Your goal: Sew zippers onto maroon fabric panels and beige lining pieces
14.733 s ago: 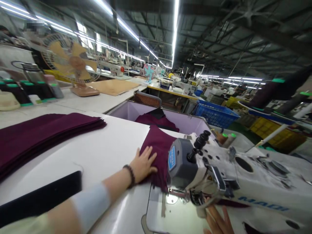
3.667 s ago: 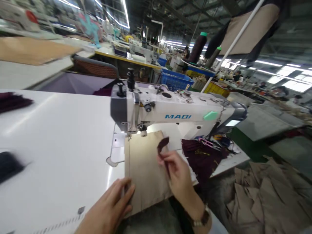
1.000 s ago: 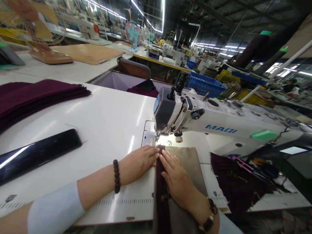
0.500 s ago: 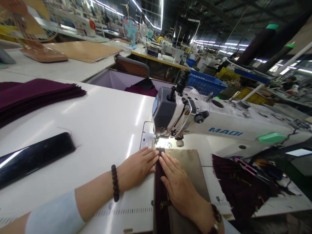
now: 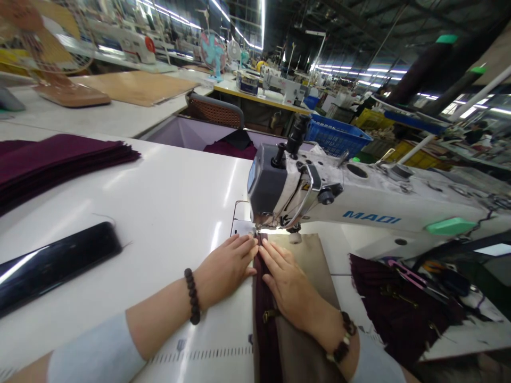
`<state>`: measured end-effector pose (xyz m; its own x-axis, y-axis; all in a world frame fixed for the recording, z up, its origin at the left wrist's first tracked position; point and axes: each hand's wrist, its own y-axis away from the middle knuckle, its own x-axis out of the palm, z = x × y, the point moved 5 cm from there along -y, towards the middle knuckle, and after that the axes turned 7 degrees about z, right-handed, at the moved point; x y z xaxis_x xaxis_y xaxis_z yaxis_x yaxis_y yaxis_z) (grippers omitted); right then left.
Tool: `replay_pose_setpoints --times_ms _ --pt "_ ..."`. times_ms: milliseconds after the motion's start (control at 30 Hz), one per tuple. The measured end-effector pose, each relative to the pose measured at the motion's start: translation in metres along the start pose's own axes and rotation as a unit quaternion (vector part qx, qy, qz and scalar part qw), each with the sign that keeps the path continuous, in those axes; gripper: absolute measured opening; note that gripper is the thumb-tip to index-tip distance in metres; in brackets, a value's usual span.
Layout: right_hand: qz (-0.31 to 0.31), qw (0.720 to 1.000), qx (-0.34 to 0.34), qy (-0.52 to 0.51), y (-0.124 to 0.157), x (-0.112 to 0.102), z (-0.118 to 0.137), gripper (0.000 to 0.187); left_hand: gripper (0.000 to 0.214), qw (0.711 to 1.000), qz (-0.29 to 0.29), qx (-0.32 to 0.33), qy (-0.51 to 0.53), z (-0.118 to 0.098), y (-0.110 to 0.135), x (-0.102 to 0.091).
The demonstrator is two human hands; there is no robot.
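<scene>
Burgundy and narrow, a cloth strip (image 5: 266,346) with a brass-coloured pull (image 5: 269,315) is running from six o'clock up to the fingertips at the clock's centre. It is lying along the left side of a taupe panel (image 5: 309,340); whether its far end is sitting under the needle is too small to tell. Both hands are resting palm-down, fingers straight and close together: the left hand (image 5: 227,266), from eight o'clock, is touching the strip's edge, and the right hand (image 5: 291,287), from five o'clock, is spanning strip and panel. Dark beaded bracelets (image 5: 192,295) are circling both wrists. On the white table (image 5: 171,197), a black phone (image 5: 59,266) is lying at nine o'clock, while burgundy pieces (image 5: 383,314) and a pink-handled tool (image 5: 407,272) are lying towards four. Just beyond the fingertips, a sewing machine (image 5: 367,199) is stretching from twelve to three. Farther off, a burgundy stack (image 5: 59,162) is lying between nine and ten, a lilac bin (image 5: 175,127) is standing at eleven and a blue crate (image 5: 339,135) at one. Farthest, a turquoise fan (image 5: 213,53) is standing just before twelve.
</scene>
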<state>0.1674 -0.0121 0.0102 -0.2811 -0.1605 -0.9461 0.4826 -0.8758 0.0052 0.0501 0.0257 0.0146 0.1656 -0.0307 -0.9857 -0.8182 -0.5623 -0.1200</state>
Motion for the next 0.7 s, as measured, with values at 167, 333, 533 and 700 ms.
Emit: replay_pose_setpoints --times_ms 167,333,533,700 --pt "-0.007 1.0 0.004 0.004 -0.005 -0.001 -0.004 0.049 0.039 1.0 0.001 -0.013 0.006 0.002 -0.003 -0.002" --pt "0.002 1.0 -0.003 0.013 -0.008 0.0 -0.007 0.05 0.042 1.0 0.009 -0.016 0.009 0.006 -0.006 0.0" --pt "-0.001 1.0 -0.007 0.028 -0.008 -0.002 -0.008 0.047 0.028 0.999 0.022 0.032 -0.011 -0.024 0.019 -0.009" --pt "0.001 1.0 0.004 0.03 -0.008 -0.005 -0.008 0.046 0.03 0.992 -0.019 0.113 0.051 -0.082 0.061 -0.021"
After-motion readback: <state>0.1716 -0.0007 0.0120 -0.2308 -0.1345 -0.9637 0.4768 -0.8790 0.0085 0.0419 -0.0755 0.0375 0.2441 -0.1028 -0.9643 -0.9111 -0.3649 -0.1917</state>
